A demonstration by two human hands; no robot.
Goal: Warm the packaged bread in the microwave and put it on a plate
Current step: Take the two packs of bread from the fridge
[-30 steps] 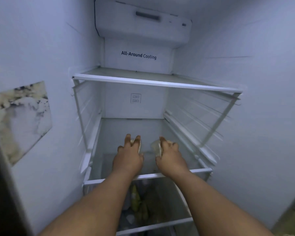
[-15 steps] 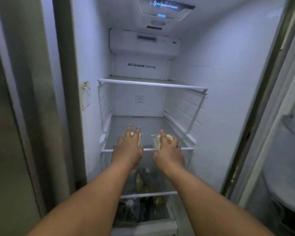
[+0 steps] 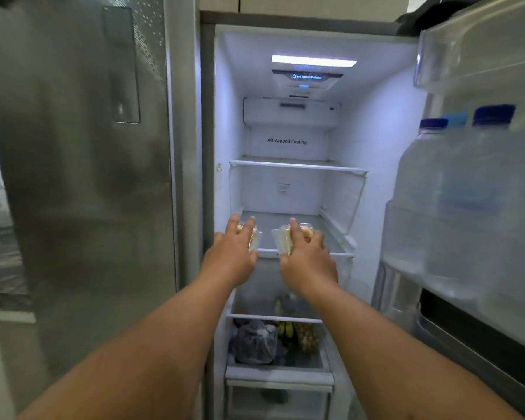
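Packaged bread (image 3: 284, 242): two clear packs, one gripped in each hand.
Left hand (image 3: 229, 257): curled round left pack (image 3: 252, 239).
Right hand (image 3: 306, 259): clamped over right pack.
Position: at the fridge shelf (image 3: 340, 255) front.

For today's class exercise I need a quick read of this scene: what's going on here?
A person stands at an open fridge with both arms stretched in. The left hand grips one clear bread pack and the right hand grips another bread pack, both at the front edge of the middle shelf. Water bottles fill the door rack at the right. Nothing has reached a microwave yet.
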